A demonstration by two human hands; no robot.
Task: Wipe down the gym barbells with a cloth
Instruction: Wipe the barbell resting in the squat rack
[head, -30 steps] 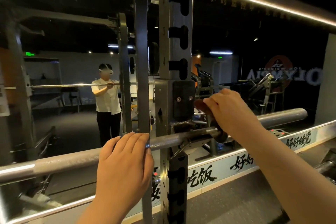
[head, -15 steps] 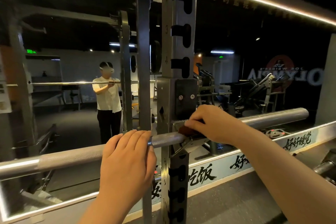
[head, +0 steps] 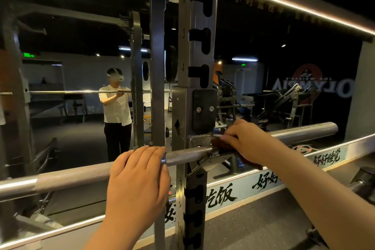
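Note:
A steel barbell lies across the rack's hook, running from lower left to its thick sleeve at the right. My left hand wraps over the knurled shaft just left of the rack upright. My right hand presses a dark brown cloth onto the bar right beside the hook; most of the cloth is hidden under the fingers.
The grey rack upright with keyhole slots stands between my hands, its hook bracket under the bar. A wall mirror behind shows a person's reflection. Another bar end juts in at the right edge.
My right hand came down from the rack's bracket onto the bar with the cloth and slid left toward the hook. The left hand stayed where it was.

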